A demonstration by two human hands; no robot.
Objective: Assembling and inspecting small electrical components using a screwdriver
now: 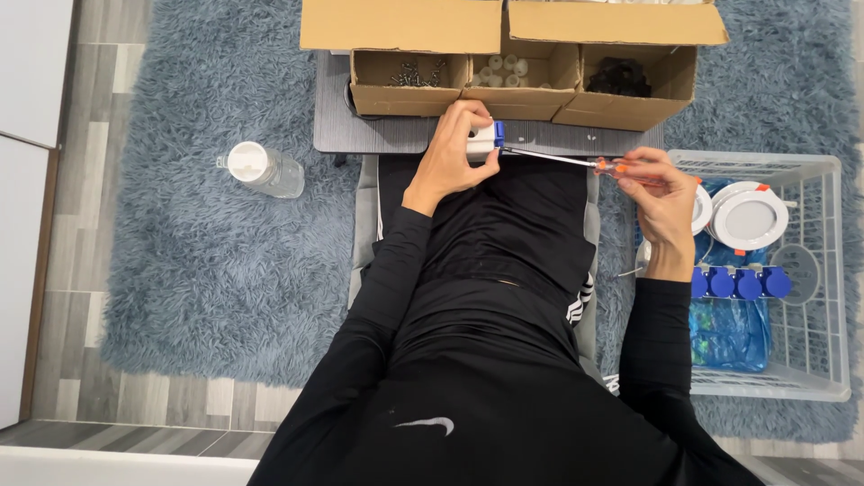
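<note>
My left hand [453, 151] grips a small white box-shaped part with a blue end [486, 139] over my lap, near the edge of a low grey table [378, 133]. My right hand [660, 196] holds a screwdriver [576, 163] by its orange see-through handle. The thin metal shaft runs left, and its tip meets the blue end of the white part.
Three open cardboard boxes sit on the table: one with screws [409, 79], one with small white parts [508, 72], one with black parts [621, 79]. A white wire basket [814, 270] on my right holds round white lamps and blue-capped pieces. A clear bottle [261, 168] lies on the grey-blue shaggy rug.
</note>
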